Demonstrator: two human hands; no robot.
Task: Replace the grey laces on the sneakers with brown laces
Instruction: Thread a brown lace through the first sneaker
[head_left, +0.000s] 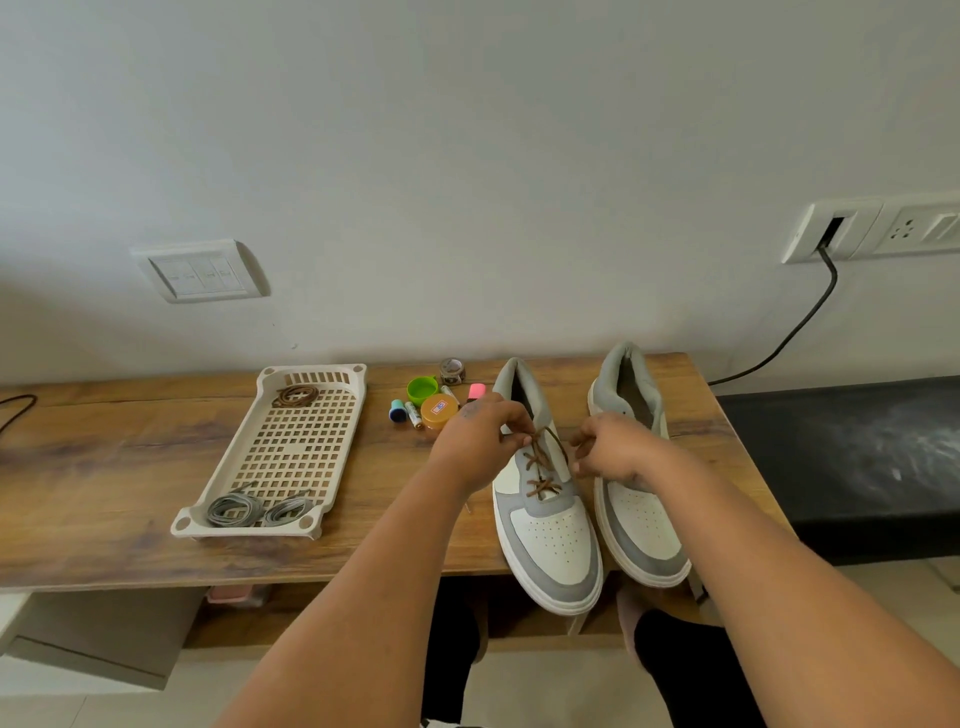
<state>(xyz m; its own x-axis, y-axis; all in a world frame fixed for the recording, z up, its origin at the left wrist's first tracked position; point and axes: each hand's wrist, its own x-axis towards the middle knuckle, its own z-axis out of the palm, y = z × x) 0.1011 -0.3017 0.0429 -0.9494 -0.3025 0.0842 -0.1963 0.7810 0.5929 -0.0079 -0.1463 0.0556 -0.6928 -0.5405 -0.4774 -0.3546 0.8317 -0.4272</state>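
Observation:
Two white and grey sneakers stand on the wooden table, toes toward me. The left sneaker carries a brown lace threaded through its eyelets. My left hand pinches one end of that lace at the upper eyelets. My right hand pinches the other end, just right of the tongue. The right sneaker shows no lace and is partly covered by my right hand. A beige perforated tray holds a coiled brown lace at its far end and two grey lace bundles at its near end.
Small items sit behind the left sneaker: a green cap, an orange round tin, a pink eraser, a tape roll and markers. A black cable hangs from a wall socket. A black bench stands at right.

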